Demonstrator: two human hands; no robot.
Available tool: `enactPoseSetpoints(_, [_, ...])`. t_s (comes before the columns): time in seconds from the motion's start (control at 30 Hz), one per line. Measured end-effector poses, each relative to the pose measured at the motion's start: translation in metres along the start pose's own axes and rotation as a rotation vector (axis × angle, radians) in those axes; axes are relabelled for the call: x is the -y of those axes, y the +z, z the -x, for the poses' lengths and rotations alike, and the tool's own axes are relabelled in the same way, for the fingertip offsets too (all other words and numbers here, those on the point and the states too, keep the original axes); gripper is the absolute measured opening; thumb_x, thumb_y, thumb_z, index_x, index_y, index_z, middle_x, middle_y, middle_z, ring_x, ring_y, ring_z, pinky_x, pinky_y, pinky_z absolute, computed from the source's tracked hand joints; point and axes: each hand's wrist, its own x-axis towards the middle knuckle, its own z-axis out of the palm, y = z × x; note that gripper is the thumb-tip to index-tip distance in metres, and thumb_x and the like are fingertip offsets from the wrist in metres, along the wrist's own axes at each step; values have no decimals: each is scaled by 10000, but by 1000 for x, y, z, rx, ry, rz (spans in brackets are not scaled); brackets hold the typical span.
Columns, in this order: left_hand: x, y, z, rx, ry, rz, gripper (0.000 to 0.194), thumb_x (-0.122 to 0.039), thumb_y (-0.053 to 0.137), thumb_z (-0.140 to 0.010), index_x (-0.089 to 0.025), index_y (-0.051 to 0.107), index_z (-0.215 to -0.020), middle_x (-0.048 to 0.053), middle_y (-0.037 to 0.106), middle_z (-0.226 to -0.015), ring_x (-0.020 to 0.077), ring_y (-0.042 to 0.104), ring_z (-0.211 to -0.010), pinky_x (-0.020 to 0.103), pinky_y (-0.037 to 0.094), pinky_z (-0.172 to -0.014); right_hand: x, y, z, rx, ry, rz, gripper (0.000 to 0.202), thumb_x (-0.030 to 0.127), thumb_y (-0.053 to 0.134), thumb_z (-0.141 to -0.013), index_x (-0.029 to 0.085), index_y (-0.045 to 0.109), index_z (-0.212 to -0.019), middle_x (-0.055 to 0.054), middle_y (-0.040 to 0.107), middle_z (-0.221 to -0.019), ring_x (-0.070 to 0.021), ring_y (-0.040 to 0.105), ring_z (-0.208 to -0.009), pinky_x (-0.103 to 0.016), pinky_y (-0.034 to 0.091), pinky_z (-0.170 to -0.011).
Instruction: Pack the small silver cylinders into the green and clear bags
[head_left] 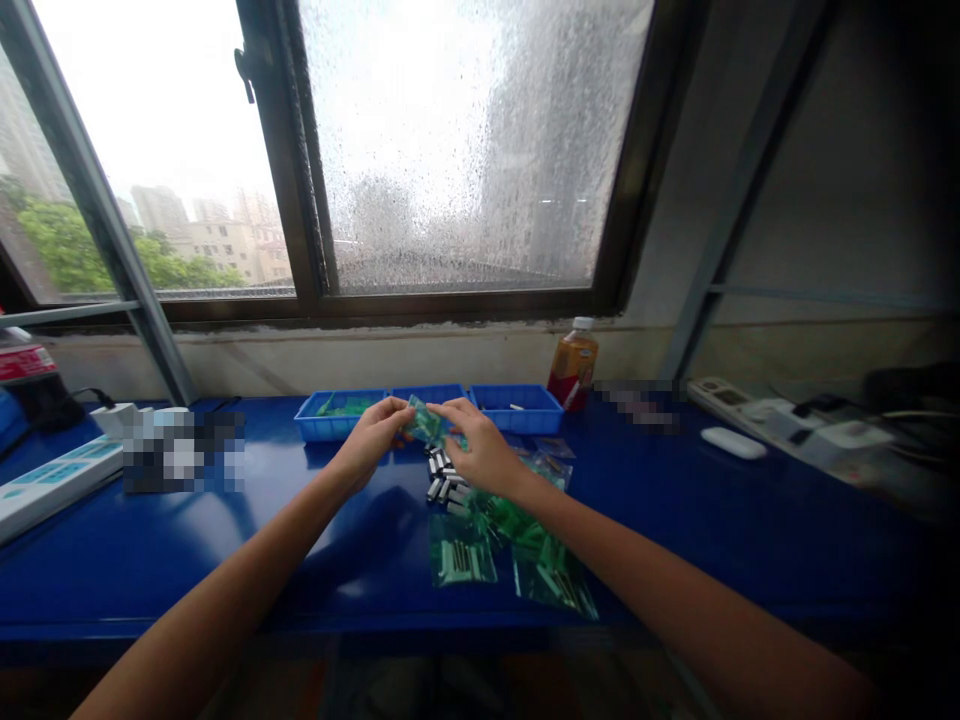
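Both grips meet over the middle of the blue counter (225, 530): your left hand (371, 435) and your right hand (480, 450) each pinch one edge of a small green transparent bag (424, 422), fingertips closed on the film so that it hangs between them, lifted above the surface and just in front of the trays. Directly below the bag lies a loose cluster of small silver cylinders (444, 482), and nearer to you a heap of green bags (517, 545) that already show dark pieces inside, some overlapping. Behind your hands stand three blue trays in a row: the left tray (311, 428) holds more green film, the middle tray (439, 391) is largely hidden by your fingers, and the right tray (551, 412) holds one small pale piece. An orange drink bottle (573, 370) stands just right of the trays, well clear of your work. To handle this step well, I judge you should hold the bag's mouth taut with thumb and forefinger on each side, keeping it over the cylinders so nothing dropped rolls far, and keep your forearms off the heap near the counter's edge. Whether the bag's mouth is open cannot be told.
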Motion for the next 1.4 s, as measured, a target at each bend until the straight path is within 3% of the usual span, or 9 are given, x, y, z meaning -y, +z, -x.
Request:
enactPoseSetpoints(0.17, [-3,4,7,-212,469,-476,116,-291,484,-832,-179,514,-827,9,532,-760,122,501,-682,227,381,-581,5,-3,-6,-22,391,-329,241,261,554,-722,149,610,-928,-73,574,-932,-184,547,-899,-321,469,-767])
enactPoseSetpoints(0.33, [-4,12,15,30,743,-849,155,-235,451,-861,-208,601,-887,63,562,-939,183,500,-897,321,408,-800,7,-5,-7,57,616,-734,399,511,401,-815,153,575,-816,-50,589,-730,-160,566,-665,-293,467,-598])
enactPoseSetpoints(0.43, [-1,17,14,114,574,-771,229,-345,468,-852,-185,629,-823,66,584,-882,194,515,-851,332,409,-786,3,-4,-4,-19,428,-340,261,377,474,-813,149,602,-826,-46,591,-723,-161,549,-674,-290,447,-619])
enactPoseSetpoints(0.57, [0,14,10,142,38,-289,562,-540,248,-878,-138,624,-766,72,624,-778,179,563,-752,291,414,-669,0,-4,1,-9,32,214,258,202,461,-834,206,637,-1023,-54,569,-849,-160,532,-793,-290,422,-739])
enactPoseSetpoints(0.67, [-1,9,8,143,-165,-53,453,-546,439,-802,-130,618,-816,56,626,-769,149,568,-689,247,392,-605,1,-4,3,28,-98,380,360,109,436,-813,236,616,-1099,-66,531,-901,-175,504,-836,-304,429,-749])
enactPoseSetpoints(0.87, [-2,-8,-2,20,9,-207,297,-417,559,-757,-132,618,-820,21,599,-685,123,539,-612,214,381,-549,6,-5,1,7,-177,323,366,80,450,-789,200,579,-1110,-89,524,-1016,-208,477,-985,-381,406,-899])
enactPoseSetpoints(1.03, [-12,-60,-18,-310,370,-998,255,-325,474,-816,-212,672,-931,68,652,-915,205,585,-814,280,416,-703,8,-11,-2,-43,-127,306,239,127,500,-792,165,607,-1003,-95,559,-963,-214,488,-954,-384,410,-883])
enactPoseSetpoints(1.17, [-20,-89,-33,-198,265,-1317,276,-321,449,-822,-260,678,-962,64,666,-988,234,604,-856,290,426,-697,-2,-17,-6,23,-105,350,199,191,532,-800,160,632,-969,-93,592,-924,-213,494,-929,-389,395,-882])
enactPoseSetpoints(1.4, [2,-87,-51,129,49,-1396,267,-316,452,-799,-244,692,-891,76,694,-878,251,626,-820,304,430,-690,-22,-37,-10,325,114,441,264,296,510,-823,143,666,-972,-98,644,-868,-208,563,-844,-317,417,-770])
